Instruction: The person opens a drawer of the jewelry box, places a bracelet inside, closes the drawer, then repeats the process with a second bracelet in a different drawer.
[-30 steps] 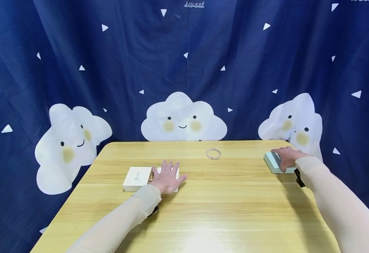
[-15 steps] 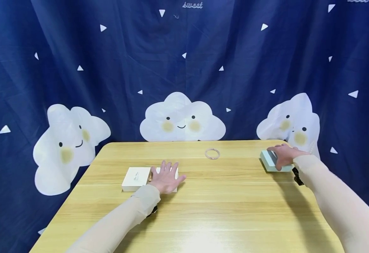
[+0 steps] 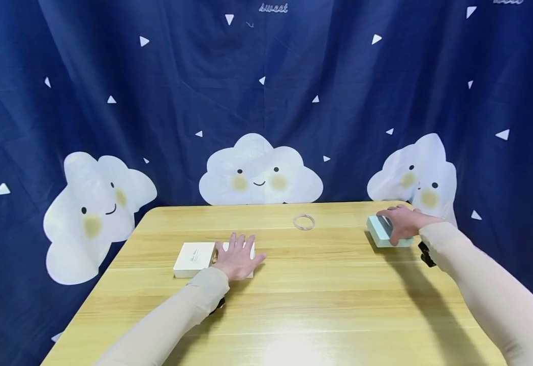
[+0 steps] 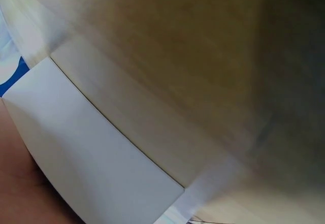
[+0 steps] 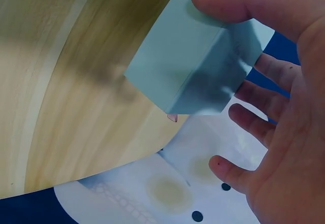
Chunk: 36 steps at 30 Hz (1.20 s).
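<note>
My right hand [image 3: 403, 222] grips a light blue box [image 3: 376, 233] at the back right of the table, thumb on one side and fingers on the other. A shadow lies below the box, which looks lifted a little. In the right wrist view the thumb presses the pale blue box [image 5: 177, 51] while the lower fingers stand away from it. My left hand [image 3: 237, 260] lies with spread fingers over the right part of a white box [image 3: 194, 258] with small print. Something gold-coloured shows beside that hand, mostly hidden. The left wrist view shows a white box face [image 4: 96, 137] near the palm.
A thin pale pink ring [image 3: 304, 222], bangle-sized, lies on the wooden table [image 3: 321, 290] toward the back. Behind the table's far edge hangs a dark blue curtain [image 3: 179, 101] with white clouds and triangles.
My right hand has carried the light blue box left, and its shadow has come into view beneath. The left hand keeps its place on the white box. The head view has turned slightly right.
</note>
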Each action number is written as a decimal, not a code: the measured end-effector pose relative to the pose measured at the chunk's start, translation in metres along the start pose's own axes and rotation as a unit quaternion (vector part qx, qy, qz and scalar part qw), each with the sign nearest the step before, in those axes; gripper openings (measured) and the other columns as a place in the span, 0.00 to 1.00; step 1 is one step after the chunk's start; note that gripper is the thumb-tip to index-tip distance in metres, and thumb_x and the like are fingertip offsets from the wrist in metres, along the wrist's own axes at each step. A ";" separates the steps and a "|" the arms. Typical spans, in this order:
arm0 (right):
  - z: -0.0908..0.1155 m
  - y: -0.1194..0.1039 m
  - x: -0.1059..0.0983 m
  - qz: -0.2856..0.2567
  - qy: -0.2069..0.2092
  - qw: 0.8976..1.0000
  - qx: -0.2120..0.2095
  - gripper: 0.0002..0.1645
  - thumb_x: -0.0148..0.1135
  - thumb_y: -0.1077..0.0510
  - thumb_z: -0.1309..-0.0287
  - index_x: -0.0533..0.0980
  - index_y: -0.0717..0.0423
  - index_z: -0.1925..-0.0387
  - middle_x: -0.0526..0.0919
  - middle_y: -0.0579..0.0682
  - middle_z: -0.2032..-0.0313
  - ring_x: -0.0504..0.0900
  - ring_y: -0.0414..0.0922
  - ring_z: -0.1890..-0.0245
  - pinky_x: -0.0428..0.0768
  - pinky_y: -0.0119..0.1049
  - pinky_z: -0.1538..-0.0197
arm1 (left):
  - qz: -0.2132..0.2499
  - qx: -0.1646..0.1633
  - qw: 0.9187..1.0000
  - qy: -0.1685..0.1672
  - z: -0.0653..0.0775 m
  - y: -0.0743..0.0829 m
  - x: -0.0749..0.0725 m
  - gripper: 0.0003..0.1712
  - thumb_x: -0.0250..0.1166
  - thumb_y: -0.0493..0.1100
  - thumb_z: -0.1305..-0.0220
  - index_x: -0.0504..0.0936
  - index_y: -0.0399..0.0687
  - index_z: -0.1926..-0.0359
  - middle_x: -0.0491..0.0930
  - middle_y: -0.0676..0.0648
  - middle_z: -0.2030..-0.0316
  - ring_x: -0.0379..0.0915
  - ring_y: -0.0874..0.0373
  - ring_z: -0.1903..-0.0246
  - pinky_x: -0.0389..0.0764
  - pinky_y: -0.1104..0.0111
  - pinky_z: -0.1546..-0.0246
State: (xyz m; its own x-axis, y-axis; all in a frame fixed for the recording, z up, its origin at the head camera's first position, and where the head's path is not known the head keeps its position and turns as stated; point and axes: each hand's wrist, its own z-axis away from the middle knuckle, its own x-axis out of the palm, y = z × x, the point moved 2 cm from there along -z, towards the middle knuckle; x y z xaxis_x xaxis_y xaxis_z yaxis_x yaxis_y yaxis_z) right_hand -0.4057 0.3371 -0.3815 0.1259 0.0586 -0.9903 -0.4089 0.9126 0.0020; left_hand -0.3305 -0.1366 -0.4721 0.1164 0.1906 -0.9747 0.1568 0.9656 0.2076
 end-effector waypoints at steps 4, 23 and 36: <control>0.001 -0.008 -0.003 0.004 0.004 1.000 -0.010 0.56 0.79 0.52 0.72 0.71 0.57 0.34 0.78 0.62 0.43 0.73 0.59 0.48 0.74 0.59 0.58 | -0.005 -0.001 1.000 -0.003 0.000 0.001 0.000 0.48 0.37 0.78 0.30 0.49 0.59 0.19 0.49 0.40 0.21 0.31 0.38 0.21 0.35 0.25 0.34; 0.001 -0.057 -0.017 0.003 0.028 0.998 -0.056 0.53 0.81 0.52 0.74 0.74 0.53 0.37 0.79 0.53 0.49 0.72 0.52 0.50 0.72 0.54 0.57 | -0.007 0.000 1.000 -0.001 0.002 0.002 -0.002 0.47 0.39 0.75 0.29 0.49 0.56 0.19 0.50 0.39 0.21 0.32 0.37 0.21 0.35 0.25 0.34; -0.001 -0.087 -0.019 0.027 0.031 0.996 -0.084 0.53 0.81 0.51 0.74 0.73 0.52 0.37 0.79 0.51 0.50 0.72 0.50 0.50 0.74 0.57 0.54 | -0.004 0.001 1.000 -0.004 0.004 0.002 -0.004 0.47 0.38 0.75 0.28 0.49 0.55 0.19 0.50 0.39 0.21 0.31 0.37 0.21 0.34 0.26 0.33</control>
State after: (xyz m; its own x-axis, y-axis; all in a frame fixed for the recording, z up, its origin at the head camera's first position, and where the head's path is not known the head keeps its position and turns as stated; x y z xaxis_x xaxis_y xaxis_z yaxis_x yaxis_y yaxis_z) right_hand -0.3730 0.2565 -0.3630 0.0453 0.0764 -0.9960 -0.5597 0.8278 0.0380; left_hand -0.3266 -0.1358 -0.4678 0.1223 0.1806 -0.9759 0.1589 0.9671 0.1989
